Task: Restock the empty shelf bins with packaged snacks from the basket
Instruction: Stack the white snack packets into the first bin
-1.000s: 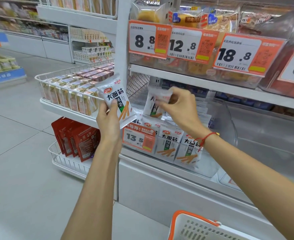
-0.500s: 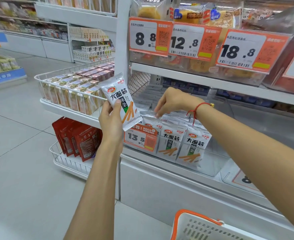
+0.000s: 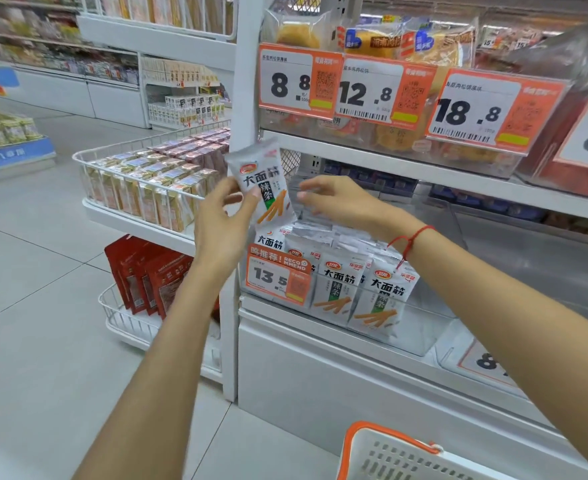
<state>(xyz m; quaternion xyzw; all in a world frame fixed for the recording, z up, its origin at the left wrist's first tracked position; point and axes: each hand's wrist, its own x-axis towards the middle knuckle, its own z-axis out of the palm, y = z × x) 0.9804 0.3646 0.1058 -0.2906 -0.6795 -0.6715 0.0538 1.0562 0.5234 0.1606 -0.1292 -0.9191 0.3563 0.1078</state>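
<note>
Head view: left hand [image 3: 221, 220] pinches one white snack packet [image 3: 265, 183] upright above the clear shelf bin [image 3: 420, 336]; right hand [image 3: 341, 202] sits just right of it, fingers relaxed and spread, holding nothing. Bin holds three front-facing packets [image 3: 382, 299] with more stacked behind, count unclear, plus one orange 13.5 price tag [image 3: 277, 278] at front left. White basket [image 3: 400, 455] with orange rim near, bottom edge, contents hidden.

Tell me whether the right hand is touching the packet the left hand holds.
Apart. The head view shows a gap between the right hand fingertips and the packet in the left hand.
</note>
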